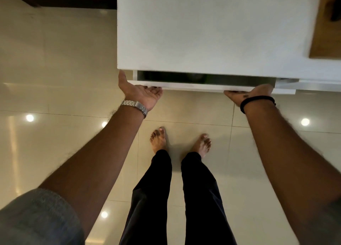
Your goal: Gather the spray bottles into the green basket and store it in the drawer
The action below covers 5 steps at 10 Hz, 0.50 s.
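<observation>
Under the white surface, drawer nearly shut, something green inside. Left hand and right hand flat against its front, holding nothing. Only last push left.

Both hands press the nearly closed drawer front.

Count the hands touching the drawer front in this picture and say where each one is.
2. The left hand presses the drawer front near its left end; the right hand near its right end.
</observation>
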### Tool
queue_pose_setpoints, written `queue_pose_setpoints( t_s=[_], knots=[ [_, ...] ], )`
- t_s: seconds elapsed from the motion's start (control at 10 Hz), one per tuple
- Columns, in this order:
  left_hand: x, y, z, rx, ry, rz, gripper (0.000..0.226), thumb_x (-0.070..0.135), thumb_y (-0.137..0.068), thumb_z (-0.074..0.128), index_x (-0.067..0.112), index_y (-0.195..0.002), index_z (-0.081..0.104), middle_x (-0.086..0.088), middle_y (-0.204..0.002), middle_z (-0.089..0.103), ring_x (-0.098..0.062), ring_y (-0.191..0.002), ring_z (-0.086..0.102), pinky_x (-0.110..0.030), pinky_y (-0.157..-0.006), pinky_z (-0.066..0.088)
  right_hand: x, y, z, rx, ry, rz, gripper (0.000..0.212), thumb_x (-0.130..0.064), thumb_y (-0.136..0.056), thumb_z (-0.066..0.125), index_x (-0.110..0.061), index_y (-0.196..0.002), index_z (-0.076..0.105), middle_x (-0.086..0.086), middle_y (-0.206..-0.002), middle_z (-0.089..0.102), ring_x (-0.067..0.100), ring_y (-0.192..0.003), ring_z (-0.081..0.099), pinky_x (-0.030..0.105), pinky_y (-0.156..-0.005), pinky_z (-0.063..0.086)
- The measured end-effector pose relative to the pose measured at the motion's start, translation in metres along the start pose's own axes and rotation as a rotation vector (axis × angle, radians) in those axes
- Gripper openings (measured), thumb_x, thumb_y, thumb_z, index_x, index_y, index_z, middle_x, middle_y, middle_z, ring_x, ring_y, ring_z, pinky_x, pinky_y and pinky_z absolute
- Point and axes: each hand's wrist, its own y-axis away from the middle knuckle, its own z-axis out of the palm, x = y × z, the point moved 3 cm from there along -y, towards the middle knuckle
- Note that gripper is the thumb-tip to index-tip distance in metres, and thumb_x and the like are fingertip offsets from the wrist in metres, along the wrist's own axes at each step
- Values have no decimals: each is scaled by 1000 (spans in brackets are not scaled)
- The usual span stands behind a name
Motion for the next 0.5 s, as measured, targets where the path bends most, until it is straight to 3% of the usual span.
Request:
queue_pose_setpoints(
  t_s=[0.2, 0.4, 0.5],
  knots=[
    [15, -4, 10, -40, -116, 75, 105, 77, -83, 32, -4, -149, 30, -28, -144, 47, -42, -129, 52, -49, -115, 36, -13, -1, 13, -101, -28, -23, 77, -54, -103, 25, 2, -155, 23, 21, -160, 30, 39, -147, 34, 57, -119, 31],
    [25, -10, 8, -72, -226, 109, 99, 76, -85, 29, -5, -140, 42, -26, -138, 56, -37, -125, 58, -46, -114, 38, -21, -3, 9, -146, 67, -37, 79, -57, -101, 27, 5, -149, 31, 24, -151, 42, 39, -140, 42, 55, -118, 33],
    [20, -11, 2, -6, -515, 125, 82, 68, -93, 28, 1, -137, 48, -15, -132, 63, -28, -121, 61, -39, -109, 43, -12, 0, 4, -161, 293, -51, 73, -56, -101, 33, 1, -147, 37, 20, -144, 51, 35, -134, 50, 50, -113, 36]
  ],
)
